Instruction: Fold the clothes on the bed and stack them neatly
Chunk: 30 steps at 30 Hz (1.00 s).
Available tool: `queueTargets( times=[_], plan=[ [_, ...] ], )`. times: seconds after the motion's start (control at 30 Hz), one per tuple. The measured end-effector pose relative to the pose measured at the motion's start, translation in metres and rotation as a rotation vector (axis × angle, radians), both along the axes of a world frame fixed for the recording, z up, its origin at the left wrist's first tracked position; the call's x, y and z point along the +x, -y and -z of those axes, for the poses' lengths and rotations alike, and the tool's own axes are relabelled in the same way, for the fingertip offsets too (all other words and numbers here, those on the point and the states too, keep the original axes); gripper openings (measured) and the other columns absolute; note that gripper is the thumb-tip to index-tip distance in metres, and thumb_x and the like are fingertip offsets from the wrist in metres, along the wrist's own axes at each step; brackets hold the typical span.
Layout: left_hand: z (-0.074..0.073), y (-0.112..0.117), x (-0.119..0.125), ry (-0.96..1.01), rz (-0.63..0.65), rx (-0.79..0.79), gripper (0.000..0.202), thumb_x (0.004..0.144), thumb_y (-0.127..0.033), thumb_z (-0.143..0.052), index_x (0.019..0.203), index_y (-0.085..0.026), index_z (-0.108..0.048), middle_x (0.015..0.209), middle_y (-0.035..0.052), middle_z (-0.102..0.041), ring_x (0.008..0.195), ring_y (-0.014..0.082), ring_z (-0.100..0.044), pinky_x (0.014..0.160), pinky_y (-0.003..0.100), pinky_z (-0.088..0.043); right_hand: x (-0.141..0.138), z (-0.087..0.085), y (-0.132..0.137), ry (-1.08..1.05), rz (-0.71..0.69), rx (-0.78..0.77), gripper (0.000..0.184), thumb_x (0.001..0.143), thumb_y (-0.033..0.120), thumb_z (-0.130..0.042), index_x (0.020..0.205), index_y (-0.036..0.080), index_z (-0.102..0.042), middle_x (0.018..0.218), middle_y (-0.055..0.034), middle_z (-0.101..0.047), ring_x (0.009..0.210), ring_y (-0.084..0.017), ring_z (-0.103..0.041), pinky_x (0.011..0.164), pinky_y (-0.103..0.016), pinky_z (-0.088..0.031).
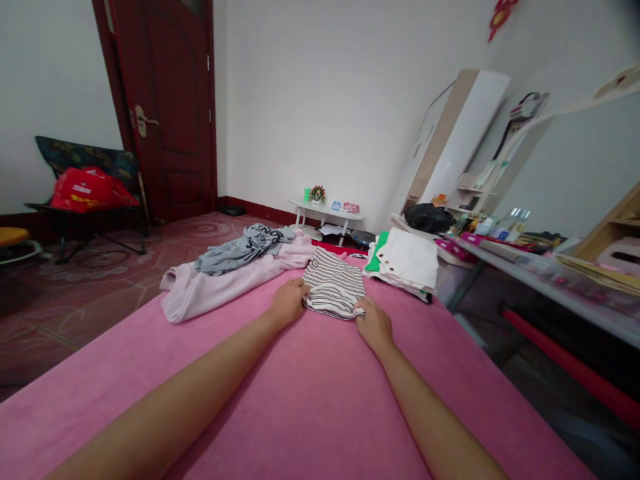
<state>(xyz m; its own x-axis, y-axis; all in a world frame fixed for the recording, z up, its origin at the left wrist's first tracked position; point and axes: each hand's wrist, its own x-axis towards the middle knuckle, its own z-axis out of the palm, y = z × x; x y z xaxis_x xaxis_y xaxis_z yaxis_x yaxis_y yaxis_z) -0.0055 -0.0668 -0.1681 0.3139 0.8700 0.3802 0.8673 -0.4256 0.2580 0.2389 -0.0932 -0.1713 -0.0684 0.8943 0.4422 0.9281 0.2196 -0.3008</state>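
Note:
A black-and-white striped shirt, folded to a small bundle, lies on the pink bed cover in front of me. My left hand grips its near left corner, fingers closed on the cloth. At the near right corner, my right hand pinches the fabric in the same way. To the left lie a crumpled grey garment with a dark print and, under it, a pale pink garment. On the right sits a stack of folded clothes, white on top with some green showing.
A small white table stands against the far wall. Along the right runs a dressing table crowded with bottles and boxes. A folding chair holding a red bag is at the left, near the dark red door.

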Motion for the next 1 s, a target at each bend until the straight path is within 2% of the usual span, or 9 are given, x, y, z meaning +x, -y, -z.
queueTargets(
  times=[0.1, 0.23, 0.37, 0.47, 0.57, 0.7, 0.83, 0.9, 1.0],
  plan=[
    [-0.008, 0.009, -0.004, 0.062, 0.004, -0.037, 0.027, 0.074, -0.007, -0.049, 0.09, -0.021, -0.064, 0.103, 0.0077, -0.06, 0.097, 0.0224, -0.054, 0.08, 0.032, -0.044, 0.001, -0.005, 0.006, -0.031, -0.04, 0.009, 0.025, 0.07, 0.006, -0.047, 0.08, 0.021, -0.064, 0.089, -0.0013, -0.064, 0.077, -0.016, -0.056, 0.064, -0.023, -0.036],
    [-0.014, 0.021, -0.013, 0.137, 0.039, -0.034, 0.03, 0.071, -0.005, -0.049, 0.09, -0.021, -0.065, 0.102, 0.0062, -0.064, 0.098, 0.0219, -0.056, 0.081, 0.03, -0.044, 0.004, -0.007, 0.017, -0.116, -0.202, 0.036, 0.02, 0.067, 0.009, -0.046, 0.074, 0.02, -0.061, 0.081, -0.0015, -0.062, 0.079, -0.018, -0.056, 0.07, -0.025, -0.041],
    [-0.017, 0.021, -0.019, 0.2, 0.102, -0.037, 0.031, 0.065, -0.003, -0.047, 0.082, -0.02, -0.066, 0.091, 0.0027, -0.068, 0.092, 0.019, -0.06, 0.08, 0.026, -0.044, 0.007, -0.01, 0.024, -0.332, -0.328, 0.076, 0.014, 0.082, 0.025, -0.046, 0.087, 0.019, -0.058, 0.071, 0.0001, -0.058, 0.067, -0.017, -0.055, 0.063, -0.025, -0.042],
    [-0.012, 0.013, -0.023, 0.26, 0.106, -0.067, 0.031, 0.067, -0.002, -0.042, 0.077, -0.019, -0.066, 0.082, 0.0006, -0.069, 0.082, 0.0155, -0.062, 0.075, 0.023, -0.045, 0.011, -0.011, 0.024, -0.481, -0.296, 0.111, 0.029, 0.092, 0.038, -0.036, 0.099, 0.018, -0.056, 0.062, 0.0027, -0.053, 0.059, -0.016, -0.054, 0.061, -0.025, -0.042],
    [-0.006, 0.006, -0.027, 0.328, 0.022, -0.093, 0.034, 0.072, -0.004, -0.038, 0.087, -0.017, -0.065, 0.078, 0.001, -0.068, 0.074, 0.0143, -0.062, 0.069, 0.023, -0.044, 0.017, -0.009, 0.018, -0.415, -0.192, 0.131, 0.036, 0.093, 0.043, -0.032, 0.093, 0.019, -0.06, 0.066, 0.0, -0.058, 0.064, -0.017, -0.057, 0.066, -0.026, -0.042],
    [-0.005, 0.005, -0.027, 0.383, -0.127, -0.073, 0.027, 0.085, -0.025, -0.043, 0.102, -0.017, -0.062, 0.09, 0.0056, -0.069, 0.081, 0.0181, -0.062, 0.068, 0.026, -0.043, 0.024, -0.001, 0.006, -0.28, -0.016, 0.044, 0.035, 0.087, 0.045, -0.041, 0.091, 0.018, -0.063, 0.087, -0.0072, -0.068, 0.08, -0.021, -0.062, 0.073, -0.03, -0.044],
    [-0.009, 0.011, -0.023, 0.264, -0.266, -0.109, 0.048, 0.085, -0.058, -0.041, 0.084, -0.018, -0.067, 0.083, 0.0085, -0.07, 0.08, 0.0225, -0.063, 0.066, 0.028, -0.041, 0.026, 0.005, -0.001, -0.236, 0.087, -0.03, 0.036, 0.086, 0.045, -0.041, 0.095, 0.019, -0.063, 0.09, -0.0083, -0.069, 0.084, -0.022, -0.064, 0.074, -0.03, -0.045],
    [-0.01, 0.013, -0.02, 0.172, -0.306, -0.124, 0.058, 0.082, -0.067, -0.037, 0.076, -0.019, -0.068, 0.079, 0.0093, -0.07, 0.079, 0.0235, -0.064, 0.065, 0.029, -0.041, 0.025, 0.006, -0.002, -0.224, 0.102, -0.056, 0.035, 0.086, 0.046, -0.042, 0.097, 0.02, -0.063, 0.091, -0.0074, -0.069, 0.085, -0.021, -0.064, 0.074, -0.029, -0.045],
    [-0.01, 0.012, -0.018, 0.115, -0.341, -0.15, 0.066, 0.078, -0.075, -0.034, 0.074, -0.019, -0.07, 0.08, 0.0103, -0.07, 0.078, 0.0238, -0.064, 0.064, 0.028, -0.041, 0.024, 0.006, -0.001, -0.229, 0.074, -0.061, 0.035, 0.086, 0.048, -0.044, 0.097, 0.021, -0.063, 0.09, -0.0061, -0.069, 0.086, -0.02, -0.064, 0.075, -0.028, -0.045]
  ],
)
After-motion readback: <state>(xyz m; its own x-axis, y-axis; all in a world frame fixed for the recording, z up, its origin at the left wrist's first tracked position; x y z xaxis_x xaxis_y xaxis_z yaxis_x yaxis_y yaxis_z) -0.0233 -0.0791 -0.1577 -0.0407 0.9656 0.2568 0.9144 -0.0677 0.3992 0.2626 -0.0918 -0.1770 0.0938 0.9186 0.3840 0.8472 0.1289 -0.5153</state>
